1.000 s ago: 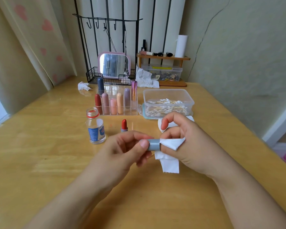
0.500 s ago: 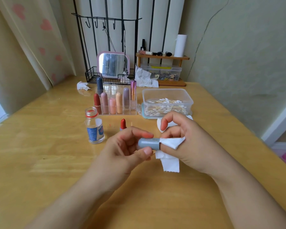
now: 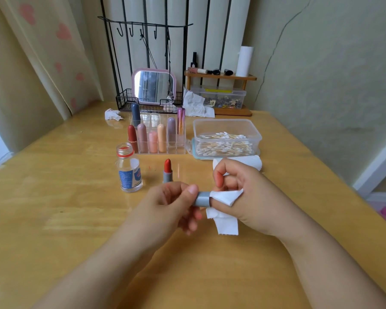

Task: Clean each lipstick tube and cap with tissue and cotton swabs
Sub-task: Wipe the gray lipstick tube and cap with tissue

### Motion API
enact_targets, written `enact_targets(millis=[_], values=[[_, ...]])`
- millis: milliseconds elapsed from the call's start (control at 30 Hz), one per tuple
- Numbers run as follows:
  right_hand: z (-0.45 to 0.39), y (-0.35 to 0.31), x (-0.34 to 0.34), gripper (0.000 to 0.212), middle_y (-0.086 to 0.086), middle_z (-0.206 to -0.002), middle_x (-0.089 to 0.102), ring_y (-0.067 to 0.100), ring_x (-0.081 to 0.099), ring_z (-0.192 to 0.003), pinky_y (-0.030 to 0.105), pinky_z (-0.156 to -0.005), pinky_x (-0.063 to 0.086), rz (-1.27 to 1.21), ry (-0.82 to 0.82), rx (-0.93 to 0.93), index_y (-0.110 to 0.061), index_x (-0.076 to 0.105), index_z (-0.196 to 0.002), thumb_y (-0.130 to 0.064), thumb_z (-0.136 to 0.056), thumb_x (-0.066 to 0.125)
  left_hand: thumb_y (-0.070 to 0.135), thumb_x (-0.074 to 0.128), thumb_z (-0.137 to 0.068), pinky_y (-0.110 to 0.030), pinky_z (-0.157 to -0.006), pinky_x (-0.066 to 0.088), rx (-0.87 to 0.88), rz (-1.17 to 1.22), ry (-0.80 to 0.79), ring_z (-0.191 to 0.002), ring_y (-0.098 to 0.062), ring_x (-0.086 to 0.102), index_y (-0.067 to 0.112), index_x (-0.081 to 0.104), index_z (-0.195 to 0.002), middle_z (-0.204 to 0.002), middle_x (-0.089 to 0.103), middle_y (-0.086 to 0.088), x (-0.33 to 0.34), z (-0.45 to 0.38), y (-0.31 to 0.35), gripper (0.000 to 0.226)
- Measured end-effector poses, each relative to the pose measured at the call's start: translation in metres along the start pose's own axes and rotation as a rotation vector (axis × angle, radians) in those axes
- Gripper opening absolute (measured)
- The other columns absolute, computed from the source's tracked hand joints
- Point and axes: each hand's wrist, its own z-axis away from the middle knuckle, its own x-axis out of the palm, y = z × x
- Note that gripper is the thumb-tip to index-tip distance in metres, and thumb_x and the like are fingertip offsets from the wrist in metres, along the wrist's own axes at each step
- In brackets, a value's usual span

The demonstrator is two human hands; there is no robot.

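Observation:
My left hand (image 3: 172, 205) grips a grey-blue lipstick cap (image 3: 202, 199) held sideways above the wooden table (image 3: 54, 208). My right hand (image 3: 247, 197) pinches a white tissue (image 3: 225, 210), and a tissue-wrapped finger goes into the cap's open end. Just behind my hands an uncapped red lipstick (image 3: 167, 171) stands upright on its grey base. A clear organizer (image 3: 158, 134) behind it holds several capped lipsticks. To its right sits a clear box of cotton swabs (image 3: 225, 139).
A small open glass bottle (image 3: 129, 168) with a blue label stands left of the red lipstick. Crumpled tissues (image 3: 113, 114) lie at the back near a wire basket with a pink mirror (image 3: 153, 86). A folded tissue (image 3: 250, 162) lies before the swab box.
My left hand slid back along the cap and covers most of it again. The tissue-wrapped finger stays in the cap's open end.

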Motion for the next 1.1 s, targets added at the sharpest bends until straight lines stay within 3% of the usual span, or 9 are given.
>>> enact_targets(millis=[167, 267, 400, 467, 600, 733, 900, 1000, 1100], values=[[-0.005, 0.009, -0.003, 0.026, 0.004, -0.065, 0.054, 0.018, 0.047, -0.064, 0.029, -0.059, 0.037, -0.107, 0.005, 0.076, -0.017, 0.046, -0.08, -0.005, -0.081, 0.07, 0.012, 0.073, -0.076, -0.021, -0.064, 0.05, 0.138, -0.073, 0.01, -0.062, -0.013, 0.058, 0.008, 0.062, -0.086, -0.068, 0.065, -0.002, -0.004, 0.0, -0.002, 0.016], [-0.008, 0.018, -0.003, 0.023, 0.006, -0.072, 0.061, 0.018, 0.055, -0.067, 0.031, -0.062, 0.039, -0.094, 0.097, 0.153, -0.024, 0.054, -0.075, -0.023, -0.074, 0.077, 0.003, 0.073, -0.079, -0.018, -0.061, 0.049, 0.09, -0.167, 0.129, -0.062, -0.013, 0.059, 0.01, 0.062, -0.084, -0.07, 0.066, -0.003, -0.006, -0.002, -0.004, 0.014], [-0.009, 0.027, -0.01, 0.018, 0.003, -0.077, 0.072, 0.017, 0.063, -0.073, 0.034, -0.068, 0.046, -0.052, 0.237, 0.196, -0.011, 0.067, -0.077, -0.027, -0.08, 0.075, 0.002, 0.067, -0.083, -0.026, -0.07, 0.054, -0.024, -0.271, 0.251, -0.061, -0.014, 0.067, 0.012, 0.062, -0.086, -0.071, 0.071, -0.004, -0.01, -0.003, -0.002, 0.012], [-0.01, 0.032, -0.008, 0.027, 0.006, -0.079, 0.069, 0.015, 0.058, -0.072, 0.03, -0.067, 0.044, 0.1, 0.24, 0.188, -0.003, 0.067, -0.087, -0.03, -0.083, 0.069, 0.007, 0.067, -0.084, -0.026, -0.072, 0.053, -0.059, -0.328, 0.272, -0.063, -0.012, 0.069, 0.016, 0.062, -0.09, -0.074, 0.072, -0.003, -0.01, -0.003, -0.002, 0.012], [-0.013, 0.037, 0.002, 0.029, -0.006, -0.108, 0.061, 0.006, 0.051, -0.098, 0.003, -0.067, 0.034, 0.418, 0.276, 0.145, -0.024, 0.059, -0.121, -0.017, -0.093, 0.053, 0.018, 0.062, -0.088, -0.006, -0.048, 0.04, -0.023, -0.543, 0.313, -0.048, 0.004, 0.06, 0.021, 0.064, -0.09, -0.069, 0.067, 0.004, -0.008, -0.001, 0.0, 0.004], [-0.02, 0.039, 0.006, 0.056, -0.005, -0.123, 0.052, 0.014, 0.043, -0.119, 0.02, -0.087, 0.022, 0.789, 0.286, 0.103, -0.03, 0.038, -0.139, -0.018, -0.089, 0.06, 0.03, 0.058, -0.089, -0.009, -0.051, 0.038, 0.024, -0.865, 0.314, -0.063, 0.0, 0.054, 0.028, 0.061, -0.087, -0.078, 0.06, 0.013, -0.009, 0.003, 0.003, 0.004], [-0.022, 0.041, 0.014, 0.022, 0.0, -0.096, 0.06, 0.023, 0.051, -0.095, 0.03, -0.081, 0.025, 0.833, 0.276, -0.219, -0.021, 0.072, -0.091, -0.02, -0.07, 0.066, 0.035, 0.051, -0.092, -0.016, -0.052, 0.032, -0.008, -1.058, 0.297, -0.066, -0.003, 0.047, 0.029, 0.059, -0.094, -0.081, 0.053, 0.013, -0.016, 0.002, 0.003, 0.01], [-0.017, 0.034, 0.022, 0.017, -0.006, -0.103, 0.055, 0.018, 0.045, -0.107, 0.025, -0.088, 0.023, 0.809, -0.024, -0.188, -0.025, 0.073, -0.098, -0.026, -0.084, 0.065, 0.035, 0.05, -0.094, -0.024, -0.063, 0.038, -0.045, -1.163, 0.281, -0.08, -0.013, 0.052, 0.025, 0.06, -0.104, -0.092, 0.057, 0.009, -0.022, -0.002, 0.003, 0.017], [-0.02, 0.043, 0.025, 0.014, -0.006, -0.103, 0.057, 0.016, 0.042, -0.107, 0.022, -0.083, 0.017, 0.85, -0.045, -0.214, -0.026, 0.074, -0.096, -0.027, -0.085, 0.066, 0.034, 0.049, -0.095, -0.026, -0.072, 0.043, -0.087, -1.223, 0.289, -0.091, -0.018, 0.057, 0.022, 0.061, -0.108, -0.1, 0.062, 0.002, -0.028, -0.006, 0.002, 0.021]])
